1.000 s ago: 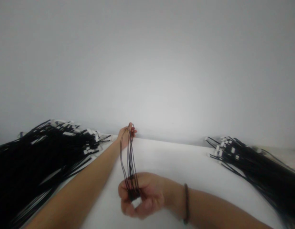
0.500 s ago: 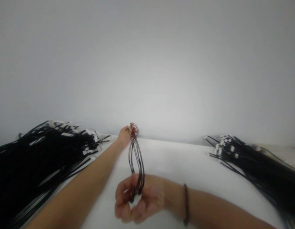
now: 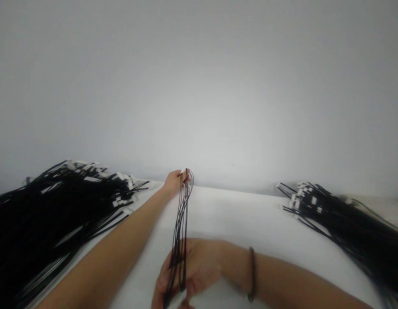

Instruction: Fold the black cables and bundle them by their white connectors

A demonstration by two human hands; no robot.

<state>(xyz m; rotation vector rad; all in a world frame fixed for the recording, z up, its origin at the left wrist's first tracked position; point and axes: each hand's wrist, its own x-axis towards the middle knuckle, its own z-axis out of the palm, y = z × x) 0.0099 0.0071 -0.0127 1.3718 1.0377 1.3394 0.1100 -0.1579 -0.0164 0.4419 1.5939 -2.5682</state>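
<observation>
A thin bundle of black cables [image 3: 182, 219] stretches between my two hands, above the white table. At the far end, my left hand [image 3: 174, 180] is closed around the bundle, where some strands loop over beside the fingers and a small white piece shows. My right hand [image 3: 200, 262] is near the bottom of the view, palm turned up. The strands cross its palm and run down between the curled fingers, which are blurred and partly cut off by the lower edge. A dark band circles the right wrist.
A large pile of black cables [image 3: 53, 219] with white connector ends lies on the left of the white table [image 3: 237, 214]. Another such cable pile [image 3: 353, 231] lies on the right. A pale wall [image 3: 199, 86] rises behind the table.
My left hand has shifted slightly right. My right hand has moved down along the bundle, and the strands between the hands now hang longer and straighter.
</observation>
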